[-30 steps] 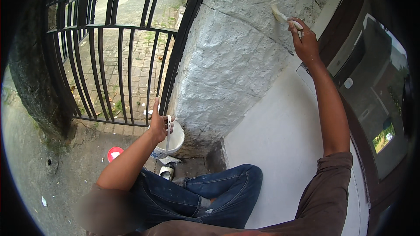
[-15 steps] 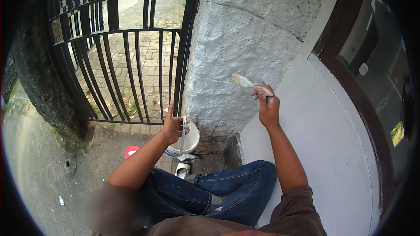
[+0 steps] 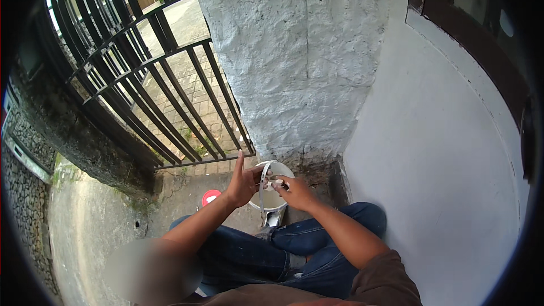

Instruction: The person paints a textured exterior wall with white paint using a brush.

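A white bucket (image 3: 276,201) stands on the ground in front of my crossed legs, at the foot of a rough, white-painted stone wall (image 3: 300,62). My left hand (image 3: 242,186) has its fingers curled round the bucket's pale handle (image 3: 263,195), with one digit pointing up. Over the bucket's mouth, my right hand (image 3: 296,194) grips a paintbrush (image 3: 276,183) with a whitish handle. The brush's bristles are hidden by the hands and the bucket.
A dark metal gate (image 3: 187,102) borders the stone wall on the left. To the right rises a smooth white wall (image 3: 430,164) below a brown frame (image 3: 473,39). A red round lid (image 3: 211,197) lies left of the bucket, and a mossy dark pillar (image 3: 90,147) stands farther left.
My right hand has brought the paintbrush down from the stone wall to the bucket. My left hand keeps hold of the bucket handle. The whole view has shifted and turned.
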Available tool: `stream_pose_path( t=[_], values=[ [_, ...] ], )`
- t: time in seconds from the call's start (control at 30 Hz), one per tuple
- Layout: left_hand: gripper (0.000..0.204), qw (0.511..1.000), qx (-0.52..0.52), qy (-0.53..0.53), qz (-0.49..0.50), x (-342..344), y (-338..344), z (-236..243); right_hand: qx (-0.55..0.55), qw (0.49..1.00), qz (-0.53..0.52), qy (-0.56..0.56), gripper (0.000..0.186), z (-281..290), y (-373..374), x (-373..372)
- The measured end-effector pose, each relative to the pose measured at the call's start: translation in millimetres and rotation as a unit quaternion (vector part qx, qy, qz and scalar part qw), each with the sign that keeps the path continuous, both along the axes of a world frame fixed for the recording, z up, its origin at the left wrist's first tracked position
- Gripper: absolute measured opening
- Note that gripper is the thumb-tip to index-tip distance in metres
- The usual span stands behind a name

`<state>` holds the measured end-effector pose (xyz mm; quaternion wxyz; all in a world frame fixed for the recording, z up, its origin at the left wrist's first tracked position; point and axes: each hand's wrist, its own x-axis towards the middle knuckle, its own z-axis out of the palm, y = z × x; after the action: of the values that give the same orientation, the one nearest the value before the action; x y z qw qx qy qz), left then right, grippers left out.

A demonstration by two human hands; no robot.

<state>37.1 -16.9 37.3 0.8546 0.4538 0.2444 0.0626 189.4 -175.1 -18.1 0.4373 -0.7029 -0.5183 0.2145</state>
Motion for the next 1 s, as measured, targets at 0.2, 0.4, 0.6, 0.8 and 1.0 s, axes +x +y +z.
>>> stream_pose_path(
  t=[0.2,0.4,0.6,0.8,1.0],
  values=[
    [0.129,0.999,-0.035,-0.018,-0.008,6,-22,9,-0.095,0.966,0.024,0.237,0.036,-18,5,6],
    [0.142,0.984,-0.151,-0.094,-0.019,-1,-24,12,-0.113,0.904,0.017,0.412,0.036,-27,11,6],
    [0.144,0.986,-0.123,-0.089,-0.071,-9,-15,0,-0.086,0.818,0.057,0.566,0.025,-9,3,-6],
    [0.144,0.995,-0.078,0.023,-0.049,-8,-3,-3,-0.057,0.816,0.007,0.576,0.031,-26,7,-4],
    [0.138,0.98,0.112,-0.159,-0.036,-2,-25,96,-0.078,0.838,-0.054,0.537,0.036,-62,11,11]
  ],
)
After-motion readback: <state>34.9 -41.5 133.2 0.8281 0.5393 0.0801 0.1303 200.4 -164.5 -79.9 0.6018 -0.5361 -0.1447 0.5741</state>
